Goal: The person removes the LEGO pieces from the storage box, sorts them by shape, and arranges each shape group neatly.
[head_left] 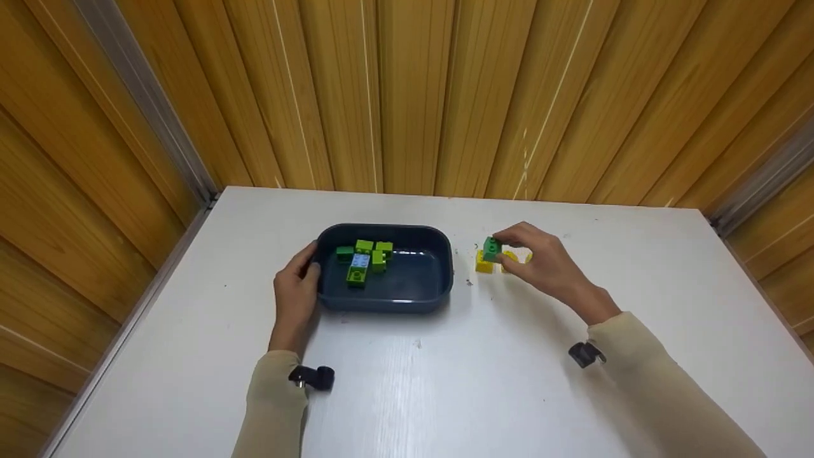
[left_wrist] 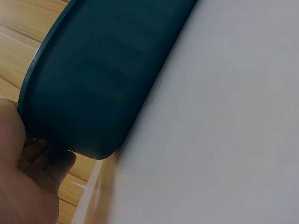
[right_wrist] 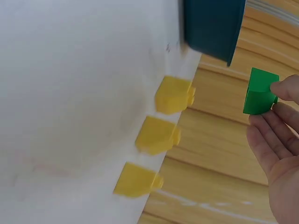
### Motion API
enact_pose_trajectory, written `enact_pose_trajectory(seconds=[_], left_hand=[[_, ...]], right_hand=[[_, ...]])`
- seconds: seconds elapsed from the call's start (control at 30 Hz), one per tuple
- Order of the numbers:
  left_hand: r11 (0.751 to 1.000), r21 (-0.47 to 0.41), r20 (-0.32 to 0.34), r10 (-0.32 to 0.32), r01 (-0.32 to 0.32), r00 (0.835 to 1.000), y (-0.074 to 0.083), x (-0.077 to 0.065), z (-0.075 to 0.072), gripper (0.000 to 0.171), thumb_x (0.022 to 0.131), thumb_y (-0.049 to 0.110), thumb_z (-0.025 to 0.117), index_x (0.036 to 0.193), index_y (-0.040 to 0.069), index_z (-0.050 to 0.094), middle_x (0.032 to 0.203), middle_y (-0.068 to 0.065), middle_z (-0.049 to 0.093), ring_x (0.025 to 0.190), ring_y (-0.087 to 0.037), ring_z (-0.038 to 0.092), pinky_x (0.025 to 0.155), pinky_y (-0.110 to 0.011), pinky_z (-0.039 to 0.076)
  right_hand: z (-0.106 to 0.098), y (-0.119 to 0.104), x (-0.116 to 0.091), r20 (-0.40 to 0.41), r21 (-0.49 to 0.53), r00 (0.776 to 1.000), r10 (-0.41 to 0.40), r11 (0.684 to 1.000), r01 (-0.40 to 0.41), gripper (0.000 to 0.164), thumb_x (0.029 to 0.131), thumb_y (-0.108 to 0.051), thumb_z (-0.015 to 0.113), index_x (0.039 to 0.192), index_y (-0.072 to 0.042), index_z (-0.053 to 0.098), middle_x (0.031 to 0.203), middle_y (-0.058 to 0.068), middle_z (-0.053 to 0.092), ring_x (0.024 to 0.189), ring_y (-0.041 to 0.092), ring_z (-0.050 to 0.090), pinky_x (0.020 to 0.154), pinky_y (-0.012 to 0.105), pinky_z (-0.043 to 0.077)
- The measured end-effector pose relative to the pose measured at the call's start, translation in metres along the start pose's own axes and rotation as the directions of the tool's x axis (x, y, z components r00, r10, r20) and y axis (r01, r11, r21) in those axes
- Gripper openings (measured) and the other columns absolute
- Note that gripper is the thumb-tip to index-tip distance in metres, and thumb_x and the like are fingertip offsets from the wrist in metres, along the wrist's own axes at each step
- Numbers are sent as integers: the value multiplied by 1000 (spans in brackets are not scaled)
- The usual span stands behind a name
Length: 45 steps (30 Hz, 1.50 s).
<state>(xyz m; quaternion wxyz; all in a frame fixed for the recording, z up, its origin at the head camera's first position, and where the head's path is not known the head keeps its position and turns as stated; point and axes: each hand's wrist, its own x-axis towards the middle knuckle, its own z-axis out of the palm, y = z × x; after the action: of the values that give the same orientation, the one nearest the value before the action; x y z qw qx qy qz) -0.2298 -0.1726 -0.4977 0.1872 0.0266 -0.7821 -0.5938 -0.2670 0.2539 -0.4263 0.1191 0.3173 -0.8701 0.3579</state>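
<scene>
My left hand (head_left: 297,286) grips the left end of a dark blue plastic tub (head_left: 388,305). In the left wrist view, its fingers (left_wrist: 60,165) are at the tub's outer wall. Inside the tub, toward its left half, lie several green toy building bricks (head_left: 364,246) and a light blue one (head_left: 360,261). My right hand (head_left: 540,257) pinches a green building brick (right_wrist: 260,91) between thumb and fingers, raised above the table right of the tub. Under that hand stand three yellow bricks (right_wrist: 173,94) in a row, partly hidden by it in the head view.
The white table (head_left: 407,381) ends at a wood-patterned panel wall (head_left: 413,95) at the back. Small dark specks (head_left: 469,282) dot the surface near the tub. Dark wrist cameras (head_left: 315,378) sit on both beige sleeves.
</scene>
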Motion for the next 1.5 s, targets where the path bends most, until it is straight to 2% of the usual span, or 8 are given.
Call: enact_pose_trajectory(seconds=[0.13,0.33,0.43,0.63,0.87,1.1,1.33,1.5], left_hand=[[1000,2,0,-5,5,1000,1,0,0,43,107,2,52,149,0,60,151,-15,59,144,-29,51,121,-41,39],[1000,-3,-3,3,-3,1000,1,0,-1,43,106,0,52,149,-1,60,151,-16,59,144,-29,51,121,-42,40],[1000,-3,-2,6,-6,1000,2,-1,-1,43,107,1,52,149,-1,59,151,-16,59,144,-29,51,121,-41,40],[1000,5,-4,7,-7,1000,1,-1,-1,43,107,1,53,149,0,60,152,-15,58,145,-29,50,121,-41,40],[1000,-1,-16,15,-15,1000,-1,1,0,41,106,-3,54,146,-2,62,151,-17,59,145,-31,50,121,-42,39],[1000,-9,-12,13,-13,1000,-3,2,-1,41,106,-3,53,147,-2,62,150,-18,59,146,-32,49,122,-43,38],[1000,-9,-1,13,-13,1000,-2,0,-1,42,107,0,53,148,0,60,151,-16,59,145,-30,49,121,-42,39],[1000,1,2,10,-10,1000,-1,0,-2,43,107,0,53,149,0,60,152,-16,58,145,-29,50,122,-42,39]], right_hand=[[-11,15,-10,-1,-23,999,35,999,-35,36,89,8,80,123,0,72,117,8,72,109,26,71,97,42,60],[-26,33,-21,6,-53,994,111,993,-110,36,89,7,80,123,0,71,119,9,72,112,28,71,98,16,53],[-31,42,-26,2,-61,991,131,989,-131,36,89,7,80,123,1,71,119,10,72,112,31,71,97,13,52],[-41,55,-35,-10,-74,985,172,982,-172,35,89,7,81,122,1,71,119,12,72,111,33,71,97,22,56],[-51,65,-43,1,-73,974,227,971,-227,34,92,5,79,124,0,71,121,14,71,113,37,70,97,21,55],[-58,74,-49,32,-75,952,303,951,-300,35,94,4,77,127,2,68,124,19,70,116,39,69,100,46,55],[-59,84,-55,48,-82,936,349,935,-344,35,95,3,77,128,4,67,126,22,69,117,43,68,100,48,54],[-59,88,-57,91,-81,911,403,915,-396,37,97,0,74,132,6,65,130,25,67,121,45,66,104,56,52]])
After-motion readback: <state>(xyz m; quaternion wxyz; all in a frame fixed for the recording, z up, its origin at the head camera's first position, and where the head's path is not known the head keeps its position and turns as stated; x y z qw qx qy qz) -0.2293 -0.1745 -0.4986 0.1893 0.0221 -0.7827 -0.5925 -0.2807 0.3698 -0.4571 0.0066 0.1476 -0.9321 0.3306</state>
